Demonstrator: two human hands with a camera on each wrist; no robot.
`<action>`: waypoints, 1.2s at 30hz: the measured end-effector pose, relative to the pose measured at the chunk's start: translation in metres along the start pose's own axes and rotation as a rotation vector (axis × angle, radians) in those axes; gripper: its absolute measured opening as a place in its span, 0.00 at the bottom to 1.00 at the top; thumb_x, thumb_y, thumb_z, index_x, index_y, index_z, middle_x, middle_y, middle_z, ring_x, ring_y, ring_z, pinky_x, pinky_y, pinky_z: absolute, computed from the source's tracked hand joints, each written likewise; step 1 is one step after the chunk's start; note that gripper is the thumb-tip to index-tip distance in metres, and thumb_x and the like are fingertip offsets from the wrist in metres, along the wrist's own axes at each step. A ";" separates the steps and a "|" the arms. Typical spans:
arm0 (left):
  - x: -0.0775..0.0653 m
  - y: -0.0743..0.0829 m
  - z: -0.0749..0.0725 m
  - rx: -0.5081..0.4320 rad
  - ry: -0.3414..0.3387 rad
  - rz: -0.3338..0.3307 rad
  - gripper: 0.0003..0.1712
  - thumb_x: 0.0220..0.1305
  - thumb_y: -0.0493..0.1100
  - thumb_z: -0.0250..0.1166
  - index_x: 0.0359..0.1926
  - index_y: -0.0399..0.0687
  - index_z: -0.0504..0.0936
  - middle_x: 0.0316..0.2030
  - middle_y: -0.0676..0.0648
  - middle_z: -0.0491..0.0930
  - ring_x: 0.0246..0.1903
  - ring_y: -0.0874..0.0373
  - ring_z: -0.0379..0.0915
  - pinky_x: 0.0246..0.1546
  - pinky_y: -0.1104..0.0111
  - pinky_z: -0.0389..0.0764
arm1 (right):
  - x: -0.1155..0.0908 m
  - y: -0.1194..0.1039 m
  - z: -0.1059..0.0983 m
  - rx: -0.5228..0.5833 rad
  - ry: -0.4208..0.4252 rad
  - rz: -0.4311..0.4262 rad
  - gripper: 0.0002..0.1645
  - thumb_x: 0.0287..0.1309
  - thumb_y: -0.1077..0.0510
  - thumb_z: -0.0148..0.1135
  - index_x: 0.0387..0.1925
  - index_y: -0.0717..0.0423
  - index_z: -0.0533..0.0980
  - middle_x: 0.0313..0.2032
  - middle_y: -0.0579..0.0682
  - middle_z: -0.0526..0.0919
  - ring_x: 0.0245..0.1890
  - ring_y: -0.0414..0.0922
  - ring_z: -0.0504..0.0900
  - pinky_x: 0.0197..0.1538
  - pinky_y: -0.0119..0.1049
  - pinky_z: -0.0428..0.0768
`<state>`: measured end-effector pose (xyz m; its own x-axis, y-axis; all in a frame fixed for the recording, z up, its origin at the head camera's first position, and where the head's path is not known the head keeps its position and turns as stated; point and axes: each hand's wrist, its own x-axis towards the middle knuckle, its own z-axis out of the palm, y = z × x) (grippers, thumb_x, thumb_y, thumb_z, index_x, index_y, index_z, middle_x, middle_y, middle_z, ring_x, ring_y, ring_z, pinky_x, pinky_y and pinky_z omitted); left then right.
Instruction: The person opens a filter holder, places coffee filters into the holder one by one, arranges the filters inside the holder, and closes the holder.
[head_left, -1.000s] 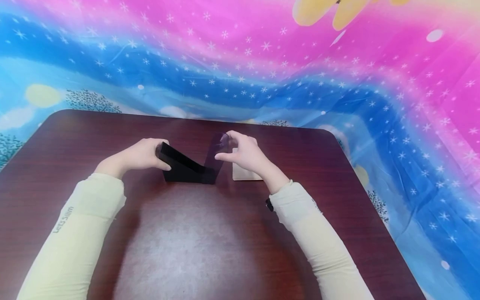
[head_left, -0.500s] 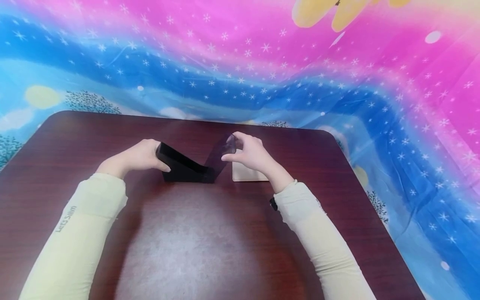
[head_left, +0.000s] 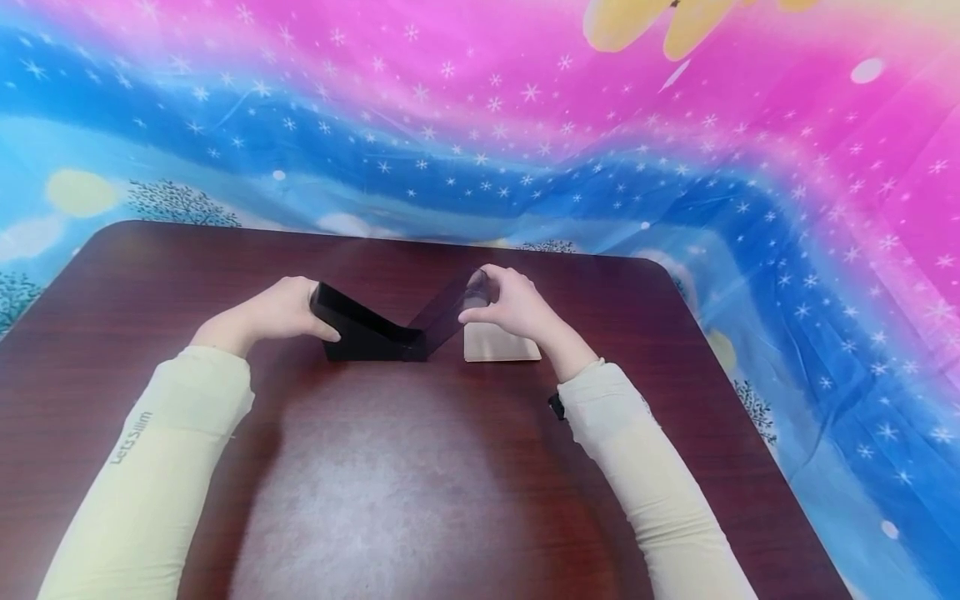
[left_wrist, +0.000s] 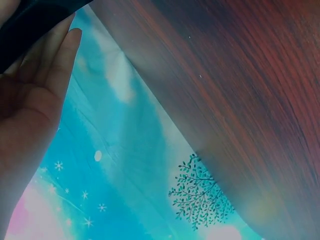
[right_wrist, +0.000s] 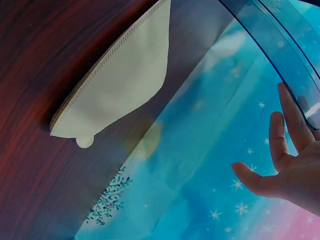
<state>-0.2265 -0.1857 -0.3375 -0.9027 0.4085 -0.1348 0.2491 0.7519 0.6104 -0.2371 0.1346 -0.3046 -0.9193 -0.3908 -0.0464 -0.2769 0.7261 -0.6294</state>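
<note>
A glossy red-brown bench (head_left: 375,500) with rounded corners stands before a pink-and-blue cloth (head_left: 480,125) printed with white snowflakes (head_left: 531,92) and leafy branches (head_left: 180,204).

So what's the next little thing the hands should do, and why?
I think the right hand should gently ease the clear lid down, away from the black box. The lid leans up at a slant, that hand is at its raised end, and the left hand grips the box. Going gently seems wise, because pale paper lies close by.

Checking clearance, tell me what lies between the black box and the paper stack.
Head view: bare tabletop, with a tinted lid slanting up from the black box toward the stack.
</note>
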 end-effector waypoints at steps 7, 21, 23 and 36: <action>0.000 0.000 -0.002 0.013 0.004 -0.005 0.23 0.46 0.45 0.73 0.44 0.39 0.82 0.37 0.43 0.84 0.40 0.52 0.77 0.45 0.55 0.74 | -0.001 0.008 -0.002 -0.011 0.003 0.005 0.24 0.43 0.52 0.74 0.43 0.53 0.75 0.38 0.50 0.81 0.38 0.45 0.76 0.43 0.38 0.74; 0.000 0.000 -0.002 0.002 0.007 -0.010 0.24 0.45 0.46 0.74 0.44 0.39 0.82 0.37 0.43 0.84 0.40 0.51 0.77 0.45 0.55 0.74 | -0.003 0.024 -0.002 -0.014 -0.007 0.039 0.26 0.44 0.51 0.73 0.45 0.54 0.75 0.41 0.50 0.80 0.41 0.46 0.76 0.48 0.41 0.74; 0.000 -0.001 -0.002 0.005 0.007 -0.006 0.24 0.45 0.46 0.74 0.44 0.39 0.82 0.37 0.43 0.84 0.40 0.51 0.77 0.45 0.55 0.74 | -0.003 0.026 -0.001 -0.016 -0.002 0.040 0.26 0.44 0.50 0.73 0.44 0.53 0.75 0.41 0.50 0.80 0.41 0.46 0.76 0.48 0.41 0.74; 0.000 0.001 -0.001 -0.004 -0.008 -0.005 0.22 0.46 0.44 0.73 0.44 0.39 0.82 0.37 0.44 0.84 0.40 0.53 0.77 0.45 0.56 0.74 | 0.003 0.035 -0.005 -0.104 -0.117 0.128 0.29 0.45 0.55 0.72 0.49 0.59 0.72 0.42 0.55 0.79 0.42 0.49 0.77 0.48 0.41 0.75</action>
<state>-0.2264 -0.1853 -0.3365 -0.9012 0.4087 -0.1443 0.2428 0.7519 0.6129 -0.2511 0.1618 -0.3231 -0.9119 -0.3499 -0.2146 -0.1923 0.8261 -0.5296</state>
